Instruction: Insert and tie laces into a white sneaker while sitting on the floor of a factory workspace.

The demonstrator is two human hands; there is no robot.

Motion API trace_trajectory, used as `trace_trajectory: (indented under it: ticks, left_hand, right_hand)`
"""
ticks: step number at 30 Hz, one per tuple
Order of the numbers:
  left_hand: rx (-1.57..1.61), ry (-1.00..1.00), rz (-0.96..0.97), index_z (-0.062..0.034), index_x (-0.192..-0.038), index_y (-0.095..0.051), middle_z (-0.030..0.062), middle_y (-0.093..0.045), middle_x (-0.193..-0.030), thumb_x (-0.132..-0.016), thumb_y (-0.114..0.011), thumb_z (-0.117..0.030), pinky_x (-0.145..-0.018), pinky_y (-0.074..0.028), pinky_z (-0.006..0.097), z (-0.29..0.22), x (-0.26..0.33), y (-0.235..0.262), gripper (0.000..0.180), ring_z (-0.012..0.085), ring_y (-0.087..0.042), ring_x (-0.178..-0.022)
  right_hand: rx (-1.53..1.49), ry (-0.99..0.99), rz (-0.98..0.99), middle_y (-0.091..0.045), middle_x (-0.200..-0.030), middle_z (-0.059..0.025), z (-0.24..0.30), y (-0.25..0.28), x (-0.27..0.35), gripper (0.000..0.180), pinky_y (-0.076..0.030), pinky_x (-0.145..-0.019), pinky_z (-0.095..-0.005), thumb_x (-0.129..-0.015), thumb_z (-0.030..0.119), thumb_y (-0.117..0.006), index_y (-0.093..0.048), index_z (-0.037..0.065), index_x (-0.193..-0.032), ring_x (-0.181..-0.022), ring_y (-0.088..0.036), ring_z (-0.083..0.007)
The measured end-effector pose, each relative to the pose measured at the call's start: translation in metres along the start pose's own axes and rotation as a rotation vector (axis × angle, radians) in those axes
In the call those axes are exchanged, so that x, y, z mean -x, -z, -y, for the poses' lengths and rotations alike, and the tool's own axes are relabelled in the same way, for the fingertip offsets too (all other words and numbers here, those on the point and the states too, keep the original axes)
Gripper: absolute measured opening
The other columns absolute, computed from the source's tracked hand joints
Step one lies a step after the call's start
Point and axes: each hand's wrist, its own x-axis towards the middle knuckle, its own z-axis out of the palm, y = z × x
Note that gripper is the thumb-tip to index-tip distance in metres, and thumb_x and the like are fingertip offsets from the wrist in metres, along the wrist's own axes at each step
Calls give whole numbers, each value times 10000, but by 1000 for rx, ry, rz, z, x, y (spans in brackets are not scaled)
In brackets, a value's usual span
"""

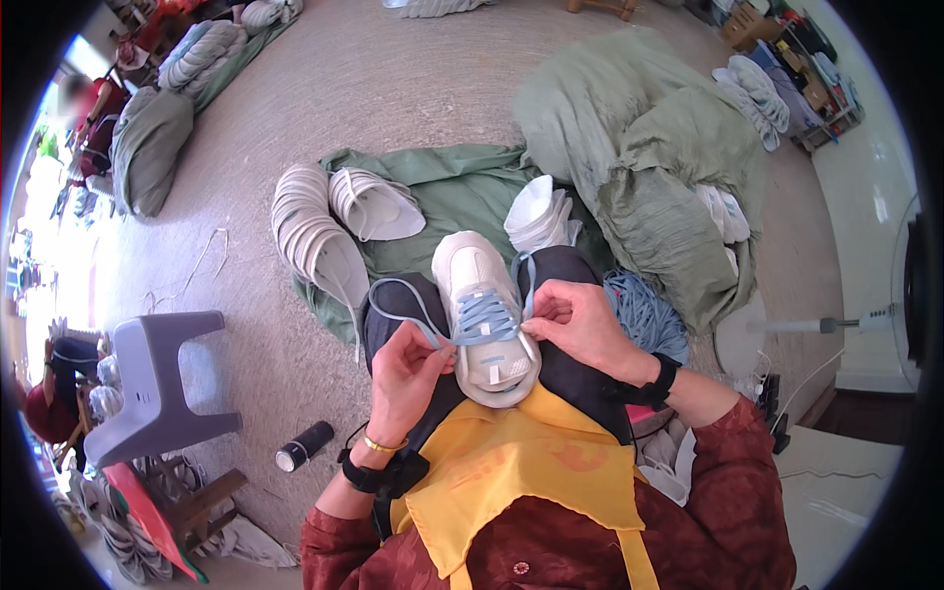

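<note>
"Pale floor (423, 88) spreads around you; where's the shoe (464, 261)?"

"On my lap, toe outward, probably wedged between my thighs (565, 265) so both hands are free."

"Your fingers?"

"My left hand (401, 379) pinches the blue lace (484, 317) at the shoe's left edge; my right hand (590, 329) pinches it at the right, likely keeping the ends apart."

"Any room?"

"Some sideways: stacked uppers (307, 226) stand left beyond the shoe, a lace bundle (649, 317) to its right."
</note>
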Motion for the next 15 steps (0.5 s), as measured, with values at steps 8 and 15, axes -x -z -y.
trace_trajectory:
  ticks: [8, 15]
  left_hand:
    - [14, -95, -90, 10, -895, -530, 80, -710, -938, -950, -688, 54, -745, -615, 258, 12, -11, -4, 173, 121, -729, -831]
    - [-122, -144, -161, 22, -890, -530, 94, -726, -925, -922, -679, 83, -765, -618, 267, 10, -4, -12, 164, 129, -736, -839]
  right_hand:
    - [0, 41, -70, -718, -804, -54, 0, -6, 8, 98, -555, -632, -235, -889, 11, -780, -693, -34, -901, -715, -669, -65]
    - [218, 160, -94, -738, -848, -91, 11, -5, 10, 87, -566, -630, -255, -871, 31, -788, -738, -26, -912, -684, -703, -125]
